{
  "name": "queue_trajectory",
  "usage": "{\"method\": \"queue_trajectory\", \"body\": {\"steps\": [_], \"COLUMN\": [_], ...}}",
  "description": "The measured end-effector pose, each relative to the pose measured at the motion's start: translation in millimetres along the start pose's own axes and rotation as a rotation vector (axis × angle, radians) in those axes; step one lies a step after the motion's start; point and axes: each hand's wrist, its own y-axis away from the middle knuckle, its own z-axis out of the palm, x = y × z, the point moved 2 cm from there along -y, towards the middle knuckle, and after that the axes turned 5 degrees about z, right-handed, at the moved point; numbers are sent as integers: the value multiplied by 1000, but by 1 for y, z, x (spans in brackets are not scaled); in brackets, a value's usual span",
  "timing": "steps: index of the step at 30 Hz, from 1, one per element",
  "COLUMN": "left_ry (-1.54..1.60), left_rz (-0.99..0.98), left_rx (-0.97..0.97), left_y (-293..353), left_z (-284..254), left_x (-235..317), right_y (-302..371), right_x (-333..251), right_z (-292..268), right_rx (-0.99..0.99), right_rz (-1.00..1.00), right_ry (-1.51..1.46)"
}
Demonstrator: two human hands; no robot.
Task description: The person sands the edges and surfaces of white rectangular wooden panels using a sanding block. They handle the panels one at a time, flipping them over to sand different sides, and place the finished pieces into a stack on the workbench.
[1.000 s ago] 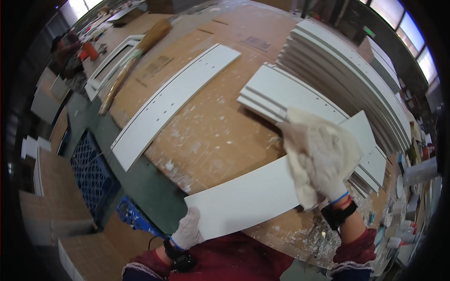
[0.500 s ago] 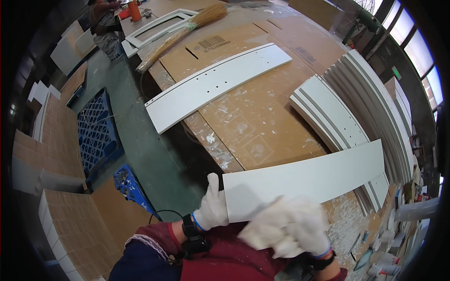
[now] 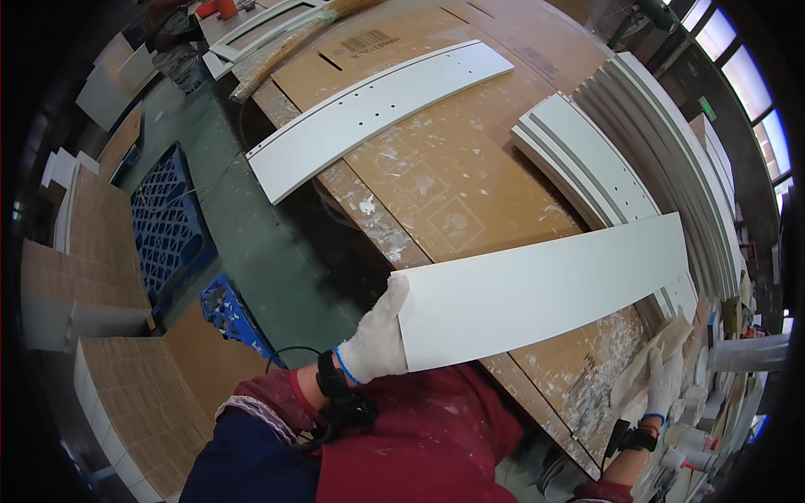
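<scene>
A plain white panel (image 3: 537,293) lies across the near side of the cardboard-covered table, its right end over the edge of a stack of similar panels (image 3: 587,159). My left hand (image 3: 377,339), in a white knit glove, grips the panel's left end, thumb up along its edge. My right hand (image 3: 667,381), gloved too, is past the panel's near right corner. It holds an off-white cloth (image 3: 639,373), partly spread below the fingers. Farther back on the cardboard (image 3: 453,201) lies another white panel with drilled holes (image 3: 377,117).
A taller stack of panels (image 3: 662,159) stands at the right. Bottles and tubs (image 3: 692,440) crowd the right edge. A broom (image 3: 281,63) and a white frame (image 3: 260,38) lie at the far left. On the floor is a blue pallet (image 3: 172,222); a person (image 3: 174,50) is beyond.
My right hand with the cloth has swept right, from the panel's near left part to beyond its right end. The whole scene sits slightly higher in view; my left hand keeps its grip.
</scene>
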Motion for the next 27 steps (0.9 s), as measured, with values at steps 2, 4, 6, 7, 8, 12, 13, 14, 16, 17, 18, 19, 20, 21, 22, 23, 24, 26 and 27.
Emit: {"method": "queue_trajectory", "body": {"steps": [2, 4, 6, 7, 8, 12, 13, 14, 16, 17, 18, 19, 20, 21, 22, 23, 24, 26, 27], "left_ry": [-13, -25, -35, -31, -26, 5, 0, -5, -18, -27, -35, -27, -23, -19, 8, 33, 58, 59, -9], "left_rz": [7, 12, 18, 26, 34, 37, 40, 43, 59, 71, 83, 82, 76, 70, 65, 52, 40, 41, 48], "left_rx": [-11, -28, -50, -58, -65, -62, -48, -35, -33, -44, -55, -48, -41, -35, -36, -42, -47, -43, -55], "left_y": [1, 2, 3, 2, 1, 0, 0, 0, 0, 1, 1, 1, 0, 0, 1, 1, 1, 1, 1], "left_z": [6, 8, 6, 6, 5, 10, 9, 7, 6, 8, 8, 8, 8, 7, 5, 3, 2, 1, 2], "left_x": [2, 3, 3, 2, 1, 0, 0, -1, -1, -2, -1, -2, -2, -2, -2, -3, -3, -5, -6], "right_y": [6, 9, 13, 14, 17, 29, 29, 29, 27, 27, 28, 30, 37, 40, 44, 48, 56, 72, 77], "right_x": [5, 8, 8, 3, 3, -26, -29, -31, -38, -43, -48, -53, -64, -72, -79, -89, -109, -167, -191], "right_z": [4, 10, 18, 18, 29, 36, 38, 39, 35, 25, 13, 1, -16, -28, -40, -46, -46, -36, -30], "right_rx": [121, 226, 152, 120, 227, 65, 41, 17, 15, 38, 61, 78, 211, 223, 242, 266, 240, 142, 74], "right_rz": [-97, -179, -150, -143, -245, -339, -325, -311, -311, -325, -340, -357, -553, -523, -485, -439, -527, -642, -665], "right_ry": [36, 89, 70, 60, 90, 294, 217, 139, 30, -2, -34, -64, -221, -245, -269, -292, -235, -95, -12]}}
